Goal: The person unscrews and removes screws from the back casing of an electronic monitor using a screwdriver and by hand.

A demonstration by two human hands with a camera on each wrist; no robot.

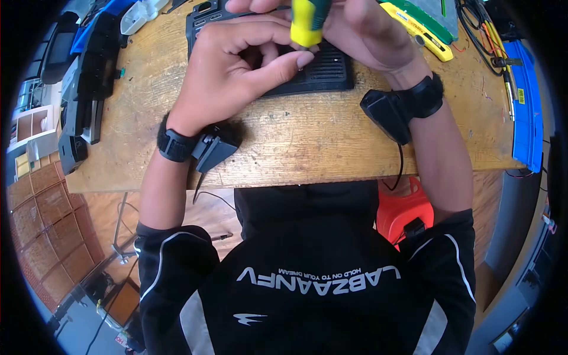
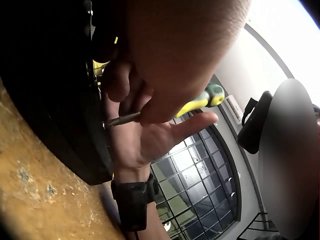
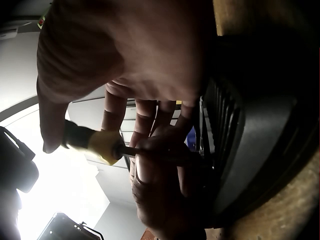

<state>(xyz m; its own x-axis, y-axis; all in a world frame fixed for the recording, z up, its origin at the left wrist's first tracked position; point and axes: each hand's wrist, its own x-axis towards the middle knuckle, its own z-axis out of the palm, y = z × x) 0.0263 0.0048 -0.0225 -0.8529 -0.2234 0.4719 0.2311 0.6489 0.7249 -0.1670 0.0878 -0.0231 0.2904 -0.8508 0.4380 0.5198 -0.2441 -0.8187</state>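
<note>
Over one black panel (image 1: pixel 326 72), two hands (image 1: pixel 228 66), one screwdriver (image 1: pixel 302 25)

The screwdriver (image 1: pixel 303 23), top centre, was yellow and green; the casing (image 1: pixel 328 72), black; the jacket (image 1: pixel 307 310), bottom centre, black, white-lettered.

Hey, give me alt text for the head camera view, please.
A person's left hand pinches a screwdriver with a yellow-and-dark-green handle just below that handle, over a black, slotted plastic panel on a worn wooden table. The right hand is beside the handle; a yellow utility knife lies further right.
</note>
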